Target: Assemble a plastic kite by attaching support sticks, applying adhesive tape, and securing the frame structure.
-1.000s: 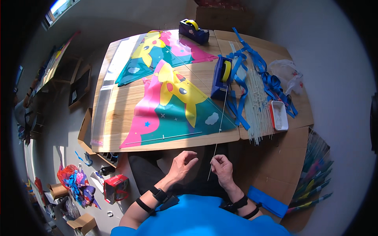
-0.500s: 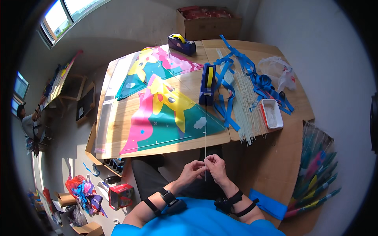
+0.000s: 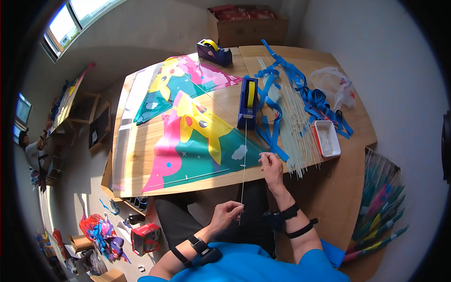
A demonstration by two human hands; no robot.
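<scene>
A thin white rod [image 3: 243, 181] runs from the front of the blue tape dispenser [image 3: 247, 103] down past the table edge. My left hand [image 3: 226, 215] pinches it near its lower end, above my lap. My right hand [image 3: 272, 171] is apart from the rod, at the right-hand corner of the nearer kite [image 3: 202, 157]. Its thumb and fingers are closed together there; what they hold, if anything, is too small to make out. That kite is pink, green and yellow with a cartoon face, and lies flat with a white rod [image 3: 206, 174] along its lower edge.
Another kite [image 3: 159, 87] lies behind, beside a second tape dispenser [image 3: 214, 52]. To the right are blue ribbon [image 3: 312, 96], several loose thin rods [image 3: 296, 117], a white tray [image 3: 328, 139] and a plastic bag [image 3: 336, 84]. Another person [image 3: 33, 152] is at the far left.
My right hand has left the rod and moved up and right to the kite's corner. My left hand keeps its pinch on the rod, slightly lower.
</scene>
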